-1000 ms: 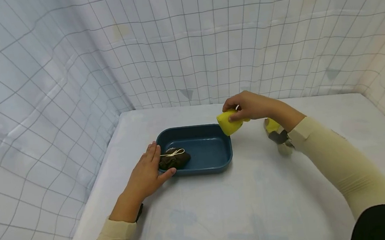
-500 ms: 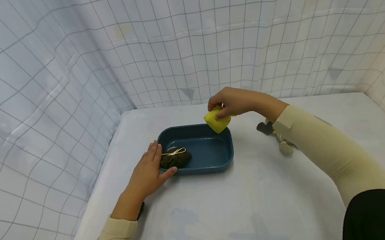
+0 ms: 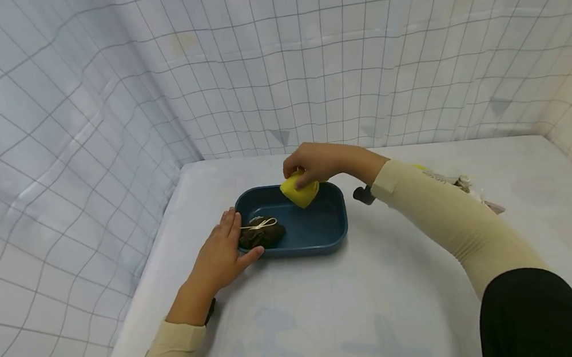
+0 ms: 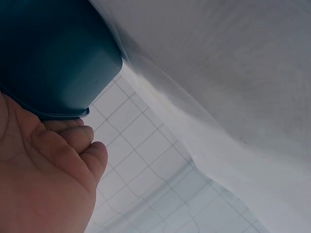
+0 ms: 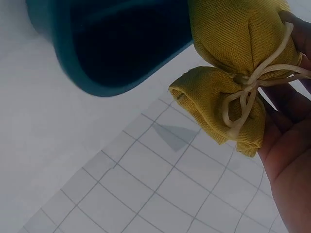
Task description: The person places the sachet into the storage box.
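A small yellow cloth pouch (image 3: 300, 194) is held by my right hand (image 3: 317, 161) above the back part of a dark blue rectangular tub (image 3: 319, 249). The right wrist view shows the pouch (image 5: 243, 43) gathered at its neck by a cream cord tied in a bow. My left hand (image 3: 218, 259) rests against the tub's left end, fingers along the rim and thumb along the near edge. Inside the tub at the left lies a dark brown pouch (image 3: 260, 237) with a pale cord bow. In the left wrist view, my fingers (image 4: 68, 145) touch the outside of the tub.
More small pouches, partly hidden by the right sleeve, lie on the white table to the right: a dark grey end (image 3: 363, 195) and a pale patterned one (image 3: 451, 178). Grid-patterned white curtains (image 3: 305, 56) enclose the table.
My right hand has carried the yellow pouch leftward, from the tub's right rim to above its inside. The left hand stays in place. The right sleeve now covers different pouches.
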A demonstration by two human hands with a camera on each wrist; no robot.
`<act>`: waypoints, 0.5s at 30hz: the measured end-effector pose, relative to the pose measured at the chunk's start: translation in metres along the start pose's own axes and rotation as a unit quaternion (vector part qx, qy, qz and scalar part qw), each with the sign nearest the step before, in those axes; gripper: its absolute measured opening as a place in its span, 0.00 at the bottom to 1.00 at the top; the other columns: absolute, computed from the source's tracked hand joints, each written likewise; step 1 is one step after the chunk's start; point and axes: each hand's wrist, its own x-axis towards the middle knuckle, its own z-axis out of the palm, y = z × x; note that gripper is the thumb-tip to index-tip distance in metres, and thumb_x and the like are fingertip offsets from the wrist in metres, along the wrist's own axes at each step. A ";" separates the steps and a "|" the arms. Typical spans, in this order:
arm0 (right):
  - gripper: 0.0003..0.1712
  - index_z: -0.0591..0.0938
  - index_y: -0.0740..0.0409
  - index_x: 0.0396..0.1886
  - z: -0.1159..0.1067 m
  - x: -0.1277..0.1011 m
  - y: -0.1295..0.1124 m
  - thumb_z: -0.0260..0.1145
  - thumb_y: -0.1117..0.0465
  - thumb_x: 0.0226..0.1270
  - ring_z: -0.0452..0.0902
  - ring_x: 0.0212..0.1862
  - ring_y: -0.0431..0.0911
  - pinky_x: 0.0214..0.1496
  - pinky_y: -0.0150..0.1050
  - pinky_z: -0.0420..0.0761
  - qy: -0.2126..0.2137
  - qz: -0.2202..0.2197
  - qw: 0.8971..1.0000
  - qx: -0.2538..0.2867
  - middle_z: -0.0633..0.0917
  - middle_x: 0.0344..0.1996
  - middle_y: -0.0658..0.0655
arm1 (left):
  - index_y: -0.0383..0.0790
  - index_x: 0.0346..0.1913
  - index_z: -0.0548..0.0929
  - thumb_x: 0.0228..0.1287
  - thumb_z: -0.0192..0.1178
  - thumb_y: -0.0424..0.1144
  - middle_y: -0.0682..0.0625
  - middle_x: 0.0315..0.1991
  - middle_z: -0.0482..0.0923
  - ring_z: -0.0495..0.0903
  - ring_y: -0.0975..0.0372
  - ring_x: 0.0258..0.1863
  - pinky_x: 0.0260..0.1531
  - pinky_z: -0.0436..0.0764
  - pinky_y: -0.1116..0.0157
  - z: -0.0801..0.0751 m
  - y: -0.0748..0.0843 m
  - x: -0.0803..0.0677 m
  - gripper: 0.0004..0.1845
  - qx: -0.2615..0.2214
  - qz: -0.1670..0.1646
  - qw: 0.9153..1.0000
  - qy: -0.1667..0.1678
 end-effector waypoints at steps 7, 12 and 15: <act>0.08 0.84 0.53 0.46 0.008 0.023 -0.010 0.69 0.59 0.68 0.77 0.40 0.44 0.43 0.37 0.79 -0.031 -0.019 0.999 -0.022 0.84 0.40 0.49 | 0.26 0.76 0.51 0.66 0.54 0.68 0.35 0.78 0.43 0.46 0.44 0.77 0.71 0.55 0.45 -0.004 0.002 0.000 0.55 0.001 0.005 1.000 0.006; 0.08 0.85 0.53 0.46 0.013 0.039 -0.018 0.68 0.60 0.69 0.77 0.40 0.43 0.44 0.36 0.79 -0.049 -0.033 0.997 -0.041 0.84 0.40 0.49 | 0.26 0.76 0.51 0.66 0.54 0.69 0.35 0.78 0.44 0.46 0.43 0.76 0.71 0.55 0.44 -0.003 0.002 -0.003 0.55 -0.003 -0.002 1.000 0.001; 0.06 0.85 0.52 0.44 0.017 0.048 -0.022 0.68 0.60 0.68 0.77 0.39 0.42 0.43 0.35 0.79 -0.054 -0.034 0.996 -0.056 0.84 0.38 0.48 | 0.26 0.76 0.51 0.66 0.54 0.69 0.35 0.78 0.44 0.46 0.44 0.76 0.70 0.55 0.44 -0.003 0.002 -0.004 0.55 -0.003 -0.001 1.000 0.004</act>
